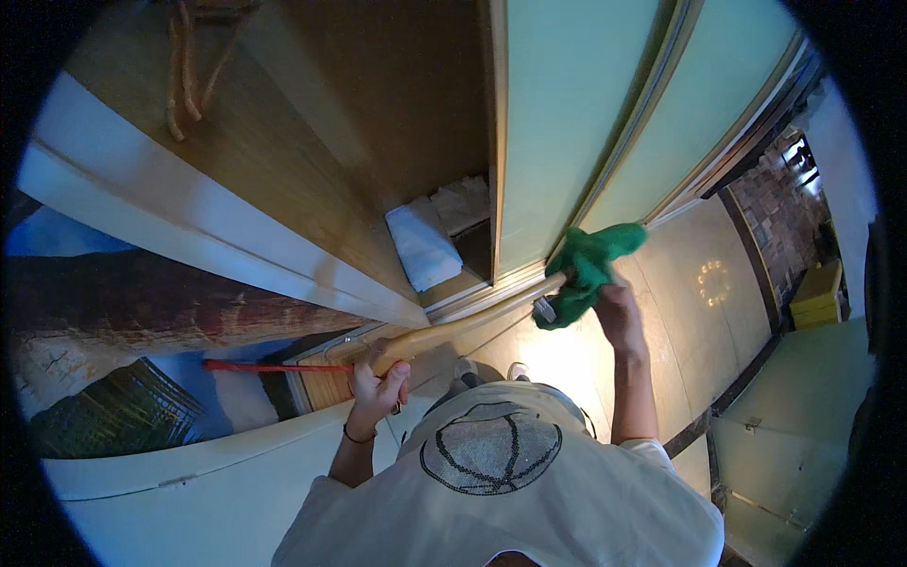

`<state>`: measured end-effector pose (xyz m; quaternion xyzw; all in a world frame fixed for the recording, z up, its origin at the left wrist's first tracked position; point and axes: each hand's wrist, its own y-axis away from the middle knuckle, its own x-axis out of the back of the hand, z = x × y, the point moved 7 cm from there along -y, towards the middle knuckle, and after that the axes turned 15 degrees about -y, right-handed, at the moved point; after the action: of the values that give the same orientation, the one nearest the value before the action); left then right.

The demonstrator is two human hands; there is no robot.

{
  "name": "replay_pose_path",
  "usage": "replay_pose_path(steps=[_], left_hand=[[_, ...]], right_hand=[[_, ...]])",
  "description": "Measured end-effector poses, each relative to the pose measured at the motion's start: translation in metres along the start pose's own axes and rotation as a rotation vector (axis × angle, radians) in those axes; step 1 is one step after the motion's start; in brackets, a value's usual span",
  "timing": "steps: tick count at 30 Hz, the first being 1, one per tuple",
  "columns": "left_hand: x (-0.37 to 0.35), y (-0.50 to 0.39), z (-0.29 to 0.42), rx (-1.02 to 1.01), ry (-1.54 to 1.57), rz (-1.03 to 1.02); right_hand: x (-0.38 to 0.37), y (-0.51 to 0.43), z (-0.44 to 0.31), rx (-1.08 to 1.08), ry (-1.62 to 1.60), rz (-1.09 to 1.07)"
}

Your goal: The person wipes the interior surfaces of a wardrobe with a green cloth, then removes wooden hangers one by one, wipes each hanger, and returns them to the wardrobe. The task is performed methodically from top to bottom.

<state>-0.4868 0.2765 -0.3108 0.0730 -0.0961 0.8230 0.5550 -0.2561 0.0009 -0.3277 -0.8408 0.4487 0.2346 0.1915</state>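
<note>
My left hand (381, 393) is closed around the thick end of a long, slightly curved wooden stick (482, 317). A thin red cord or rod (280, 367) stretches leftward from beside that hand; how it joins the stick cannot be told. The stick's far end goes into a bunched green cloth (592, 266) with a small pale label. At the cloth's right edge, my right hand (620, 312) grips it, slightly blurred, its fingers partly hidden behind the fabric.
An open wooden cabinet (319, 156) lies ahead, with a folded white cloth (424, 244) at its bottom and curved wooden pieces (188, 71) at upper left. Pale green sliding panels (567, 106) stand right of it. A yellow box (816, 294) is far right, and a large picture (142, 354) left.
</note>
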Motion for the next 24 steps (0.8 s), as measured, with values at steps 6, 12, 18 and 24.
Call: replay_pose_path(steps=[6,12,18,24], left_hand=[[-0.014,0.007,0.030,-0.043,-0.328,0.056],[-0.045,0.018,0.066,-0.540,-0.816,0.131],[-0.044,0.023,0.034,0.190,-0.339,0.168],[-0.053,0.007,0.015,0.300,0.069,0.205]], right_hand=[[-0.017,-0.018,-0.012,0.113,0.526,-0.199],[-0.007,-0.018,-0.022,0.112,0.479,0.075],[0.038,-0.030,0.028,-0.371,-0.386,0.255],[0.047,-0.021,0.079,-0.534,-1.003,0.294]])
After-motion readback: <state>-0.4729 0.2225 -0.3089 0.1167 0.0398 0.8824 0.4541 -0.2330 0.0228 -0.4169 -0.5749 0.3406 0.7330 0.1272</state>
